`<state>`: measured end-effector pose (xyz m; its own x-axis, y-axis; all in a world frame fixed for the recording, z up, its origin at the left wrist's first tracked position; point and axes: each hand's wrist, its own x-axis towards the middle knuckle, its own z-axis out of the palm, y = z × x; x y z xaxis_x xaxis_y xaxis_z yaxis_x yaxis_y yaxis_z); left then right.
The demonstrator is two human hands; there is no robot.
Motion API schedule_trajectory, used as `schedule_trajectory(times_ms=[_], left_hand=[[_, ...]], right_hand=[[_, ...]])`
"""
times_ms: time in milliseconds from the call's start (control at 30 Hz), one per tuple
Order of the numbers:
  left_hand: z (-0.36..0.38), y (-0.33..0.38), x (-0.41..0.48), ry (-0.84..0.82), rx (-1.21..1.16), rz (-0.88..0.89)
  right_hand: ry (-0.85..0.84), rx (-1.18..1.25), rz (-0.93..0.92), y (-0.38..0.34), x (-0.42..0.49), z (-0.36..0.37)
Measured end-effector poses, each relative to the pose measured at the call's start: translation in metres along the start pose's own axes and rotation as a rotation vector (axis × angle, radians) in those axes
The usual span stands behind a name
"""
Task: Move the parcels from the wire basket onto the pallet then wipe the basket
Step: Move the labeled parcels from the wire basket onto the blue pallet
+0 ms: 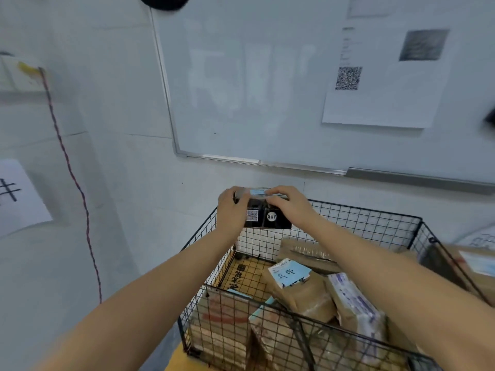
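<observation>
A black wire basket (pixel 369 223) stands against the wall, holding several brown parcels (pixel 302 293), some with pale blue labels. Both my hands hold a black box parcel (pixel 265 216) with a QR sticker and a blue label, raised above the basket's far left corner. My left hand (pixel 230 207) grips its left end. My right hand (pixel 286 203) lies over its top and right side. A parcel in white and purple wrapping (pixel 353 303) leans at the basket's right. The pallet is not in view.
A whiteboard (pixel 267 89) with a printed sheet hangs on the wall behind the basket. A red cord (pixel 72 178) runs down the wall at left. Another brown parcel (pixel 471 261) lies outside the basket at right. Yellow flooring shows under the basket's near corner.
</observation>
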<state>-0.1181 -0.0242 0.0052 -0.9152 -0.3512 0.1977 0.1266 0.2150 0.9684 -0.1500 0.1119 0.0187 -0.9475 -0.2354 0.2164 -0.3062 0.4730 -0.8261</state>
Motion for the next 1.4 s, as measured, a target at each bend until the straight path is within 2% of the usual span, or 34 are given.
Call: schedule_trajectory(times_ms=[133,200,300,500,567,700,833,1033,1300,1400], left_hand=[[-0.001,0.004,-0.003,-0.119,-0.271,-0.267],[-0.001,0.005,-0.006,-0.145,-0.349,-0.285],[0.001,0.006,-0.012,-0.159,-0.328,-0.216],[0.006,0.018,-0.022,-0.218,0.049,0.134],[0.006,0.027,-0.029,-0.244,0.063,0.152],[0.016,0.047,-0.046,-0.331,0.051,0.203],[0.052,0.073,-0.080,-0.382,0.058,0.296],[0.131,0.098,-0.146,-0.493,-0.057,0.327],[0.240,0.132,-0.236,-0.776,-0.187,0.327],[0.268,0.144,-0.259,-0.889,-0.270,0.258]], right_hand=[[0.040,-0.114,-0.077,-0.005,-0.020,-0.003],[0.086,-0.088,-0.062,-0.005,-0.025,-0.004],[0.166,-0.023,-0.046,-0.004,-0.028,-0.007],[0.216,0.079,0.002,-0.004,-0.042,-0.014],[0.253,0.122,0.009,-0.010,-0.047,-0.024],[0.209,0.267,0.083,-0.020,-0.061,-0.057],[0.246,0.181,0.097,-0.015,-0.088,-0.109],[0.299,0.023,0.108,0.011,-0.168,-0.200],[0.370,0.067,0.180,0.062,-0.285,-0.320],[0.355,0.212,0.218,0.074,-0.313,-0.359]])
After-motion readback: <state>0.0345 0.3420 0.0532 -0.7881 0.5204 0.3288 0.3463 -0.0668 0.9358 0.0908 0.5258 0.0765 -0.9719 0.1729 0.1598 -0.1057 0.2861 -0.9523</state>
